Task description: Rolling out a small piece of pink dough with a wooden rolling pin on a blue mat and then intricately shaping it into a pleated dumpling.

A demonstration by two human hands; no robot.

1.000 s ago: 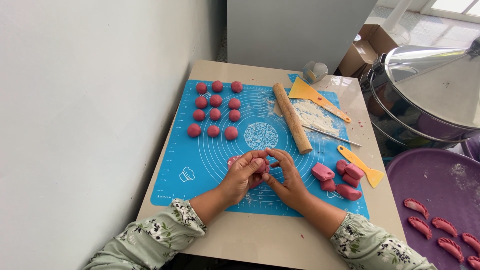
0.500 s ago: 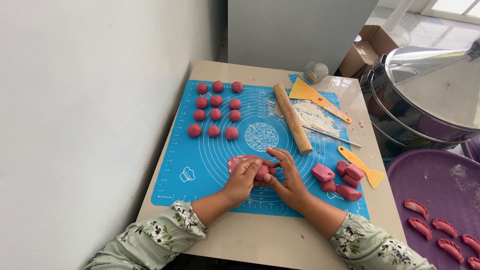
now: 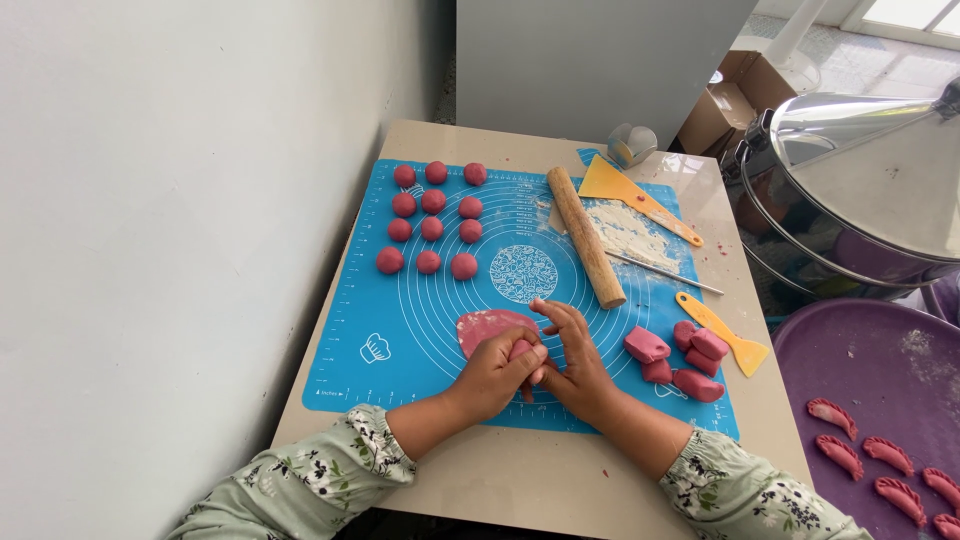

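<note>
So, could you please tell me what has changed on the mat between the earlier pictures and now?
The left hand and right hand came down from above the mat to press on it. The pink dough they held raised now lies as a flattened piece under the fingers, with a bit still pinched in the left hand. The dough balls, rolling pin and cut chunks stayed put.

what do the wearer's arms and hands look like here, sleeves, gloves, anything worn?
Both hands are bare: no gloves, and no rings or watch that I can see. The left hand and the right hand come out of long pale green sleeves with a small dark floral print, gathered at the cuffs and pushed partway up the forearms.
</note>
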